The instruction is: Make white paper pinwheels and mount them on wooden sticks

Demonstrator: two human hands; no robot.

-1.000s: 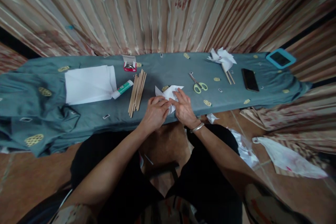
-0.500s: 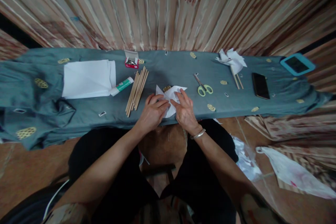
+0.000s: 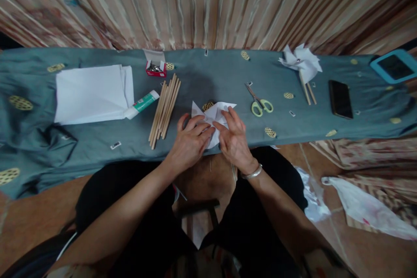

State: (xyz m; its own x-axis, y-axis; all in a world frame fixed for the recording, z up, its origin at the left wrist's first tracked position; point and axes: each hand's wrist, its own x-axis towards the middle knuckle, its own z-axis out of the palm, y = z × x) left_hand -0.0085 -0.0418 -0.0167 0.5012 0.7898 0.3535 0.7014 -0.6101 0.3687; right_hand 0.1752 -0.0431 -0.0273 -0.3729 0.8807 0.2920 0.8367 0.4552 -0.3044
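Observation:
A white paper pinwheel (image 3: pixel 215 113) with folded, pointed blades lies at the front edge of the cloth-covered table. From the left, my left hand (image 3: pixel 192 139) presses its fingers onto the paper near the centre. My right hand (image 3: pixel 234 139) grips the right side, with its index finger at the middle and the other fingers on a blade. Both hands hide part of the paper, and the fingertips almost meet. Left of my hands lie several wooden sticks (image 3: pixel 165 110). Scissors (image 3: pixel 259 102) with light green handles rest to the right.
A paper stack (image 3: pixel 89 93), a glue stick (image 3: pixel 143 103) and an open red box (image 3: pixel 155 68) of small metal pieces are on the left. Rightward lie a finished-looking pinwheel (image 3: pixel 302 63) on sticks, a black phone (image 3: pixel 340 99) and a blue-framed tablet (image 3: pixel 394 66). A curtain (image 3: pixel 195 4) hangs behind.
The view has shifted slightly closer and downward over the table. Both hands stay on the paper pinwheel, with only small finger movement.

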